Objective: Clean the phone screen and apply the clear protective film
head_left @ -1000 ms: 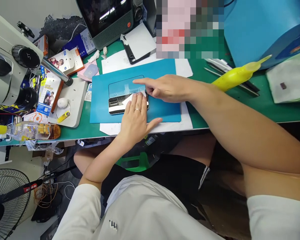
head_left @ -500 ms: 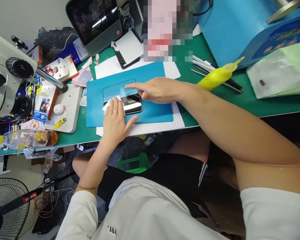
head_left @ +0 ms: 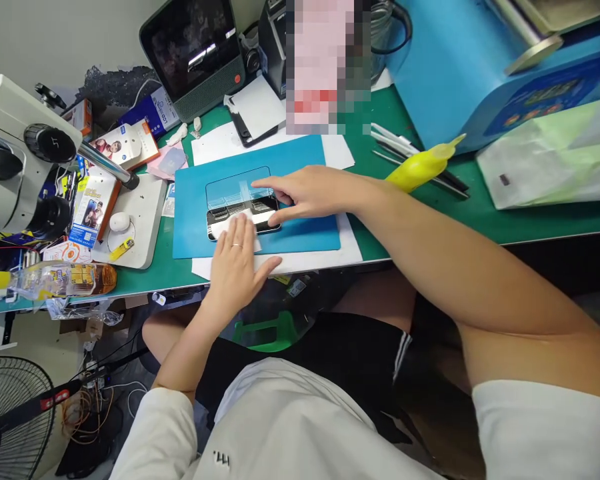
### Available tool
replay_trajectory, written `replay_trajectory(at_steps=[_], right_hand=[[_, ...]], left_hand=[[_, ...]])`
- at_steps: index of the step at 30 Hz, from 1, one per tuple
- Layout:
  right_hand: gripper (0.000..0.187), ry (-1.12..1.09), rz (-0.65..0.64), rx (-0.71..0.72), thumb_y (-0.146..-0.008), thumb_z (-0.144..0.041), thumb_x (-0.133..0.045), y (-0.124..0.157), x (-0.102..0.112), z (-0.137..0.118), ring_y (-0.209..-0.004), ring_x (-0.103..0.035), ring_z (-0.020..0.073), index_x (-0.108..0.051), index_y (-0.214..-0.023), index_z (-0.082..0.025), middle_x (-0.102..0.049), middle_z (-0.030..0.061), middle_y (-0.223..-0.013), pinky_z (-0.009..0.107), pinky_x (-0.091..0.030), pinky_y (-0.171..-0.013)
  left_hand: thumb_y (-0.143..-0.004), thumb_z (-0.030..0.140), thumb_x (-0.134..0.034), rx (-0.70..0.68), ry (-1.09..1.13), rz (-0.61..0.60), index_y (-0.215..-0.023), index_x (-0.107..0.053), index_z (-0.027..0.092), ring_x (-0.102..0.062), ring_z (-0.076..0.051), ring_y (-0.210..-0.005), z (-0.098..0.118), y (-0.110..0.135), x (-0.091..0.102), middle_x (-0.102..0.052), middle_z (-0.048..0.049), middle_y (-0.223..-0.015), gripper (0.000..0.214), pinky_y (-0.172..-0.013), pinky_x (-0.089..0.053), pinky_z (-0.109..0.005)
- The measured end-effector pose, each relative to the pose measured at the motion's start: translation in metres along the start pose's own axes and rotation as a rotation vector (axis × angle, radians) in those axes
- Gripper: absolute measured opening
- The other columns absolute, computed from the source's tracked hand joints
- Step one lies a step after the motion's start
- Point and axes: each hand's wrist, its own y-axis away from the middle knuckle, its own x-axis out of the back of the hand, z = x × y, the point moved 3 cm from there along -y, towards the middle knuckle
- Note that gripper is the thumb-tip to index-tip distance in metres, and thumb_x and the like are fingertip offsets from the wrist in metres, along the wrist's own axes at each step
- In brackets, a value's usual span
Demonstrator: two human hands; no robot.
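A black phone (head_left: 230,215) lies on a blue mat (head_left: 305,227) with a clear film sheet (head_left: 230,190) hinged up behind it. My left hand (head_left: 237,263) lies flat with fingers together and presses a white wipe (head_left: 230,225) onto the phone's screen. My right hand (head_left: 305,193) reaches across from the right. Its index finger points out over the film's top edge, and its thumb rests at the phone's right end.
A microscope (head_left: 15,160) stands at the left, its white base (head_left: 140,227) holding small items. A bottle (head_left: 55,280) lies at the front left edge. A yellow squeeze bottle (head_left: 420,167) and thin tools lie to the right. A blue machine (head_left: 480,60) and dark monitor (head_left: 195,47) stand behind.
My left hand slid the wipe left along the phone, then back toward its middle. My right hand stayed at the phone's right end. The view shifted slightly.
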Motion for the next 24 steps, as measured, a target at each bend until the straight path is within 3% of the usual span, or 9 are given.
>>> replay_trajectory(at_steps=[4, 8, 11, 19, 24], right_hand=[[0.103, 0.011, -0.027, 0.002, -0.090, -0.088, -0.067, 0.000, 0.002, -0.001, -0.087, -0.072, 0.0316, -0.055, -0.173, -0.027, -0.084, 0.0108, -0.108, 0.036, -0.041, -0.071], [0.108, 0.017, -0.067, -0.019, -0.085, -0.086, -0.075, 0.000, 0.004, -0.003, -0.091, -0.073, 0.0331, -0.055, -0.172, -0.025, -0.084, 0.0122, -0.113, 0.037, -0.042, -0.074], [0.104, 0.014, -0.079, -0.027, -0.085, -0.083, -0.076, 0.000, 0.004, -0.006, -0.092, -0.073, 0.0332, -0.058, -0.169, -0.025, -0.083, 0.0119, -0.112, 0.037, -0.042, -0.075], [0.103, 0.034, -0.080, 0.011, -0.089, -0.080, -0.075, 0.001, 0.003, -0.007, -0.090, -0.072, 0.0312, -0.052, -0.173, -0.024, -0.083, 0.0128, -0.116, 0.035, -0.043, -0.074], [0.111, 0.022, -0.116, -0.011, -0.088, -0.081, -0.074, 0.001, 0.002, -0.006, -0.090, -0.071, 0.0317, -0.048, -0.176, -0.018, -0.081, 0.0161, -0.121, 0.036, -0.042, -0.073]], left_hand=[[-0.119, 0.068, -0.034, 0.103, 0.006, 0.032, -0.181, -0.031, 0.006, -0.028, -0.038, -0.179, -0.040, 0.013, 0.005, -0.029, -0.0267, -0.189, 0.088, -0.144, -0.030, -0.063], [-0.118, 0.071, -0.033, 0.179, 0.039, 0.081, -0.182, -0.029, 0.005, -0.020, -0.040, -0.181, -0.053, 0.006, 0.003, -0.026, -0.0278, -0.190, 0.091, -0.145, -0.027, -0.064], [-0.116, 0.076, -0.034, 0.145, 0.054, 0.099, -0.181, -0.029, 0.004, -0.020, -0.042, -0.181, -0.041, -0.009, -0.002, -0.026, -0.0299, -0.189, 0.097, -0.145, -0.026, -0.065], [-0.111, 0.085, -0.037, -0.038, 0.012, 0.027, -0.179, -0.031, -0.001, -0.022, -0.042, -0.180, 0.016, -0.037, -0.012, -0.027, -0.0321, -0.188, 0.109, -0.145, -0.026, -0.062], [-0.113, 0.082, -0.037, -0.097, -0.047, -0.020, -0.179, -0.029, -0.005, -0.021, -0.041, -0.180, 0.005, -0.015, -0.007, -0.025, -0.0327, -0.188, 0.110, -0.145, -0.028, -0.061]])
